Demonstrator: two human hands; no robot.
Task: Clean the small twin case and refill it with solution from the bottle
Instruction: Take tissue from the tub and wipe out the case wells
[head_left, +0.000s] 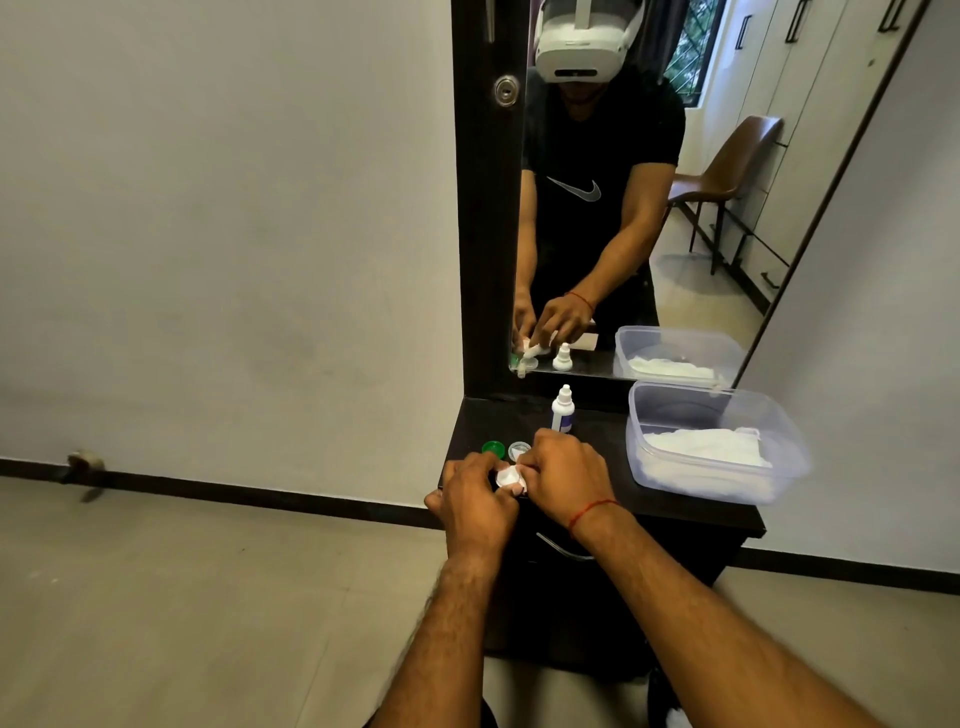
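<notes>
Both my hands meet over the front left of the dark dresser top. My left hand grips the small twin case, which is almost fully hidden in its fingers. My right hand presses a white tissue against the case. Just behind my hands lie a green cap and a clear white cap, both loose on the top. The small white solution bottle with a blue label stands upright behind them, its cap on.
A clear plastic tub holding white tissues sits on the right of the dresser top. A tall mirror rises behind, reflecting a person and a brown chair. A drawer handle shows below the top. Grey floor lies to the left.
</notes>
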